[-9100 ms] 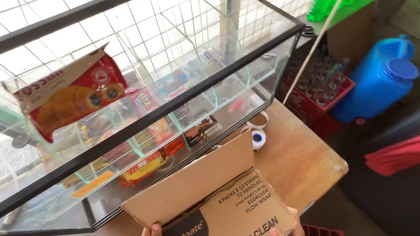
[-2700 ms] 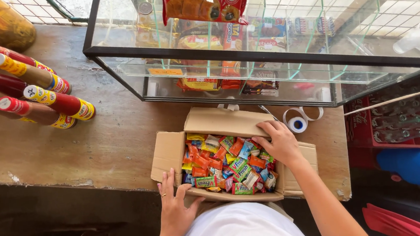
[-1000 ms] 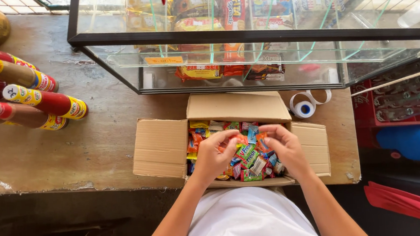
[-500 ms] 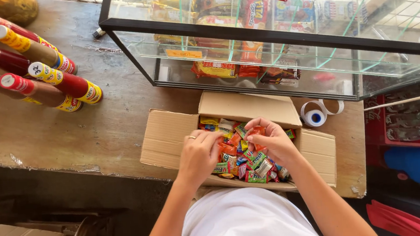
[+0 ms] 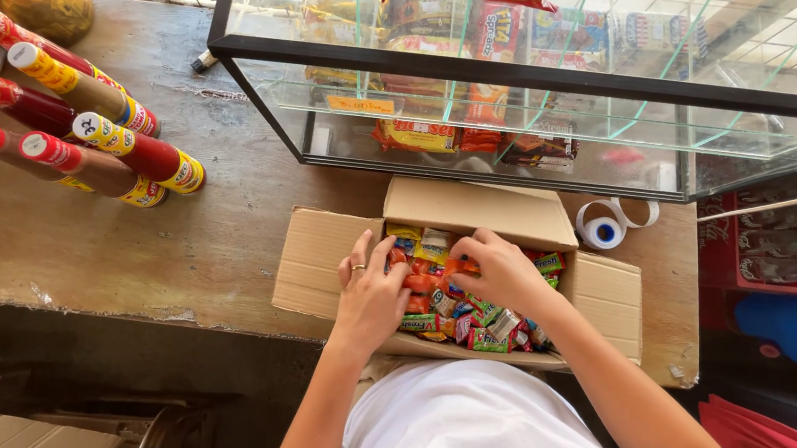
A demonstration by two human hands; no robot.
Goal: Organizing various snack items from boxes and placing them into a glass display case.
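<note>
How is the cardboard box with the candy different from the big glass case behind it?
The cardboard box is brown and opaque, while the glass case is see-through with a black frame. The box is smaller and open on top, with both hands, left and right, in its small candies; the case holds bigger snack packs on shelves. Both stand on the wooden counter.

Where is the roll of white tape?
In the head view, the white tape roll lies on the wooden table, right of the cardboard box, before the glass case.
</note>
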